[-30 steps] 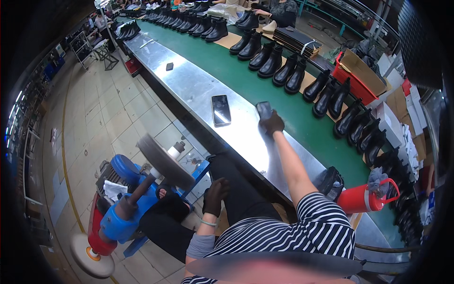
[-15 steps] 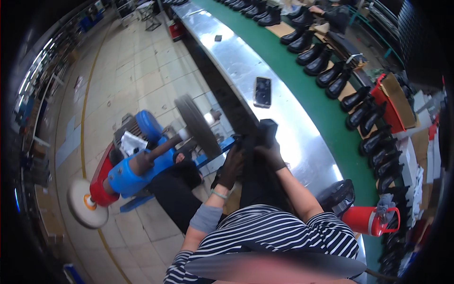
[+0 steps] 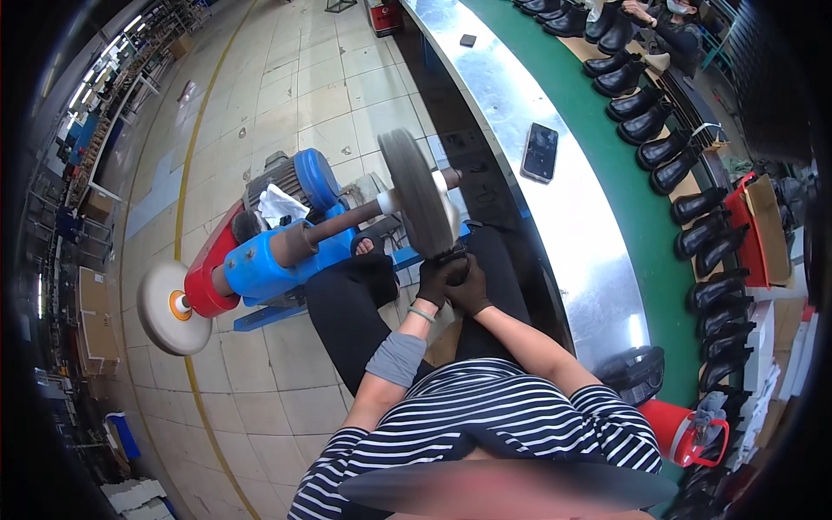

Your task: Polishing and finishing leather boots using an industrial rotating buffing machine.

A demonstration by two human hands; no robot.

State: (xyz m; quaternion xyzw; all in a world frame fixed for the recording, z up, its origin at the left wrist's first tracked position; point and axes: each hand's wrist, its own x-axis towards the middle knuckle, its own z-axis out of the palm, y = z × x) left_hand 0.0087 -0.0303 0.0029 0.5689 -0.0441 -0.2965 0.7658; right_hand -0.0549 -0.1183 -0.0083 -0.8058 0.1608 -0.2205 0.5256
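Observation:
Both my hands, in dark gloves, are closed together in front of my lap, under a dark grey buffing wheel. My left hand and my right hand grip a black boot between them. Most of that boot is hidden by the gloves and the wheel. Its upper part is at the wheel's lower rim; whether it touches cannot be made out. The wheel sits on the shaft of a blue and red polishing machine, whose other end carries a white wheel.
On my right runs a metal bench with a phone and a black bag. Beyond it, pairs of black boots line a green belt. A red jug stands near my right elbow. Another person sits across the belt.
My hands have come together and brought the boot from beside the bench leftward to the wheel's lower rim. The view has shifted, so the machine and bench appear farther right.

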